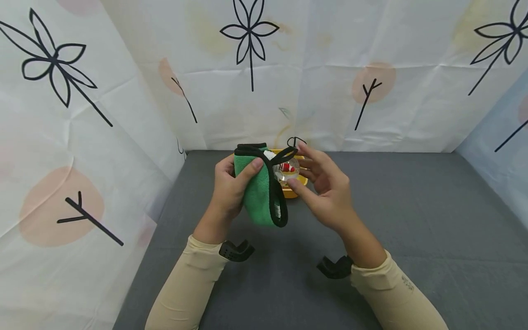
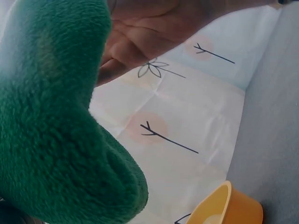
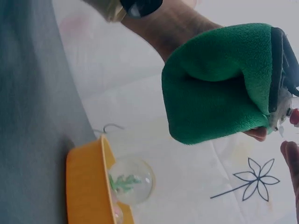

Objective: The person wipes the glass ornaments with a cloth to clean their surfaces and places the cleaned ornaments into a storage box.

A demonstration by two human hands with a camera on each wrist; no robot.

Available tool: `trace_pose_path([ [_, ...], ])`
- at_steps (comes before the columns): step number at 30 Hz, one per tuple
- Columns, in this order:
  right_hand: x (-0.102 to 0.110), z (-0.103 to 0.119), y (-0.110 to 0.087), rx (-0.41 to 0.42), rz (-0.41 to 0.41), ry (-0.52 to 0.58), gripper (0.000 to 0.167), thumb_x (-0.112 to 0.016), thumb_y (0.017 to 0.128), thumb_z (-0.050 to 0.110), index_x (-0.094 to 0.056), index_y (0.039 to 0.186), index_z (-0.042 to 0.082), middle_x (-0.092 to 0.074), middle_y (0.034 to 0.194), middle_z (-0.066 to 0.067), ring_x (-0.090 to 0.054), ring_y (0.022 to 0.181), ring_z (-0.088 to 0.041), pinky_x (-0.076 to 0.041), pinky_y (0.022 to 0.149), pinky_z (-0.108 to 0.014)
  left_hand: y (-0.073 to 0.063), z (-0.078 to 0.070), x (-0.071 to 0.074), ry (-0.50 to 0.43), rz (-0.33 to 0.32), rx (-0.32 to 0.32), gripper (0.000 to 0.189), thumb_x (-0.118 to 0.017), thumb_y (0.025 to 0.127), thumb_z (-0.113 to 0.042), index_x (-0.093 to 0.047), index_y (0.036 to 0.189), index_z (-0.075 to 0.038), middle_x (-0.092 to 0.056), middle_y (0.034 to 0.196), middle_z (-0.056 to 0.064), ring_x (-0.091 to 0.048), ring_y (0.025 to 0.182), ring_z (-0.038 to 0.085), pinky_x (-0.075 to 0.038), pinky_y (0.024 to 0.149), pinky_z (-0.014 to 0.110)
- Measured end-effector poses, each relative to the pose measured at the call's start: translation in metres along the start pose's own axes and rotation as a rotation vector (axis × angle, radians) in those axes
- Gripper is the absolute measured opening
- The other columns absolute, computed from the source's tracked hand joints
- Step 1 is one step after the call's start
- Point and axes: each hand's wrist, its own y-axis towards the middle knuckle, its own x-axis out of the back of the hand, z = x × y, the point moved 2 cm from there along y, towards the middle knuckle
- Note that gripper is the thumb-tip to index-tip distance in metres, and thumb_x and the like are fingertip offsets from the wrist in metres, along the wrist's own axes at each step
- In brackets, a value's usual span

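Note:
My left hand (image 1: 231, 183) grips a folded green cloth (image 1: 257, 197) with black trim, thumb across its front. At the cloth's right side is a clear ball (image 1: 287, 169) with a small red-and-white figure inside; the cloth covers its left part. My right hand (image 1: 330, 188) is around the ball's right side, thumb at its lower edge and fingertips at its far edge. A black trim loop (image 1: 284, 155) stands up near the right index fingertip. In the right wrist view the cloth (image 3: 210, 107) bulges over the left hand, and a right fingertip (image 3: 290, 151) shows beside the ball.
A yellow bin (image 1: 290, 193) stands on the grey table (image 1: 412, 220) behind the hands. In the right wrist view, another clear ball (image 3: 133, 179) with a green plant shape sits in it. White patterned fabric (image 1: 321, 105) walls the back and sides.

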Motion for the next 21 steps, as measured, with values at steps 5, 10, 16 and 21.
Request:
trace_pose_path([
  [5, 0.0027, -0.0033, -0.0026, -0.149, -0.041, 0.029, 0.050, -0.071, 0.094, -0.012, -0.060, 0.143, -0.008, -0.072, 0.123, 0.002, -0.073, 0.111, -0.013, -0.063, 0.092, -0.025, -0.0002, -0.0006, -0.0012, -0.021, 0.001, -0.005, 0.016, -0.078, 0.095, -0.023, -0.076, 0.103, -0.010, -0.073, 0.091, 0.002, -0.071, 0.071, 0.013, -0.063, 0.064, 0.027],
  [10, -0.0008, -0.0050, -0.0040, -0.219, 0.029, 0.020, 0.035, -0.069, 0.102, 0.000, -0.066, 0.137, -0.005, -0.077, 0.112, -0.001, -0.078, 0.095, -0.016, -0.066, 0.084, -0.031, -0.0006, -0.0004, -0.0012, -0.021, -0.036, -0.009, 0.016, -0.079, 0.094, -0.016, -0.078, 0.107, -0.008, -0.077, 0.098, 0.004, -0.073, 0.075, 0.013, -0.064, 0.066, 0.027],
  [16, -0.0032, -0.0047, -0.0023, -0.187, -0.055, 0.015, 0.032, -0.073, 0.095, -0.008, -0.070, 0.127, -0.009, -0.078, 0.110, 0.004, -0.077, 0.095, -0.013, -0.065, 0.084, -0.027, 0.0004, 0.0002, -0.0005, 0.014, -0.032, -0.014, 0.032, -0.085, 0.092, -0.024, -0.077, 0.114, -0.003, -0.078, 0.106, 0.005, -0.073, 0.082, 0.014, -0.064, 0.070, 0.028],
  [21, -0.0024, -0.0038, -0.0021, -0.202, -0.100, -0.018, 0.034, -0.079, 0.088, -0.012, -0.073, 0.121, -0.007, -0.077, 0.111, -0.001, -0.074, 0.092, -0.014, -0.063, 0.086, -0.024, -0.0006, 0.0021, -0.0006, 0.056, -0.022, 0.010, 0.042, -0.089, 0.089, -0.034, -0.077, 0.116, -0.004, -0.075, 0.107, 0.006, -0.073, 0.083, 0.015, -0.065, 0.071, 0.029],
])
